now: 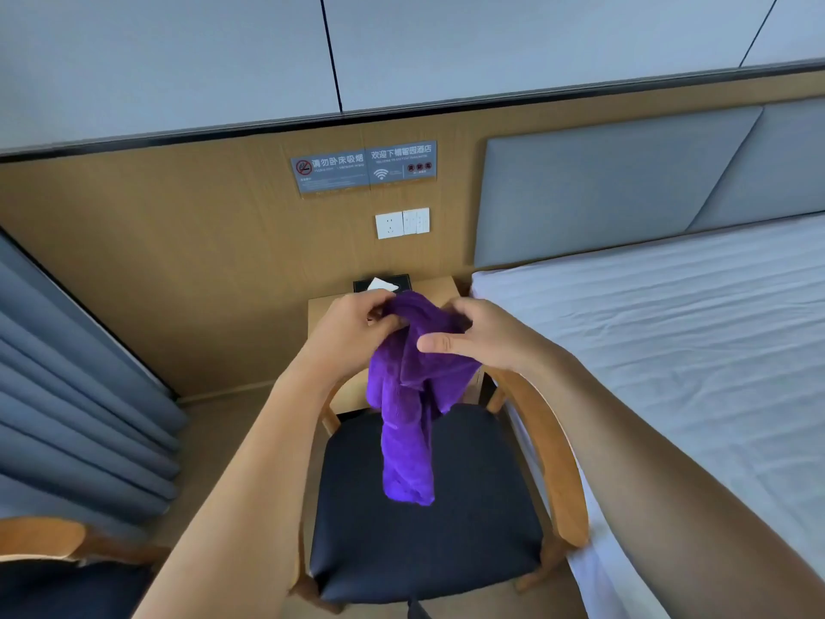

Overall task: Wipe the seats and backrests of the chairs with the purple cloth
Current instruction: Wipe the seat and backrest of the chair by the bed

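Note:
A purple cloth [408,422] hangs bunched in the air above a chair's dark seat [446,538]. My left hand [352,330] pinches the cloth's upper left part. My right hand [477,335] grips its upper right part, thumb across the front. The chair has a curved wooden backrest and arm rail [553,453] wrapping round the seat; much of the rail's far side is hidden behind my arms and the cloth. A second chair [49,551] with the same wood rail and dark seat shows at the lower left corner.
A bed with white sheets [669,350] runs close along the chair's right side. Beyond the chair stands a small wooden nightstand [442,290] bearing a black tissue box [381,282]. Grey curtains [76,395] hang at the left, with wood wall panelling behind.

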`<state>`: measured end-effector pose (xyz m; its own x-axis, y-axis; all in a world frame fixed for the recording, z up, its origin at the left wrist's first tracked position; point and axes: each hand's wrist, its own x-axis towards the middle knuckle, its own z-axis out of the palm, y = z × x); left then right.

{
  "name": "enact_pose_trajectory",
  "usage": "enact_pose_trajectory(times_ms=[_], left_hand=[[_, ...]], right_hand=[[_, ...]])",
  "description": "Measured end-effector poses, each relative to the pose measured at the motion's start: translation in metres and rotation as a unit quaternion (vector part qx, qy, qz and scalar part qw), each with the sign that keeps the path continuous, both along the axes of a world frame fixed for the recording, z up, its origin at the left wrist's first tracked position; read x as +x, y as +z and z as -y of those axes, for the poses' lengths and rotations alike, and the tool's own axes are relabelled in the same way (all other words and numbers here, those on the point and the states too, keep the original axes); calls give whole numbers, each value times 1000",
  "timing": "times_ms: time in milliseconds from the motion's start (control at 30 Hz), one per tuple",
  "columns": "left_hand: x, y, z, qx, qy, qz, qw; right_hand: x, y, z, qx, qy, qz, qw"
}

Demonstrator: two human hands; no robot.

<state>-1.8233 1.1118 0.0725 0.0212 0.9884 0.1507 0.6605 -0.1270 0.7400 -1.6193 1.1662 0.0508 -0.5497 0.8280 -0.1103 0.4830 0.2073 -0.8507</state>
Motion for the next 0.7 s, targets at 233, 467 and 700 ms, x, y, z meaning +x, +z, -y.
enact_pose_trajectory(times_ms=[233,467,700], left_hand=[[-4,17,-9,13,72,132,989],[-12,16,-9,16,70,152,986],[-19,6,-17,68,128,53,988]], right_hand=[[-4,-55,22,-9,80,55,995],[-33,-58,11,26,0,-30,999],[-31,-47,23,54,25,2,998]])
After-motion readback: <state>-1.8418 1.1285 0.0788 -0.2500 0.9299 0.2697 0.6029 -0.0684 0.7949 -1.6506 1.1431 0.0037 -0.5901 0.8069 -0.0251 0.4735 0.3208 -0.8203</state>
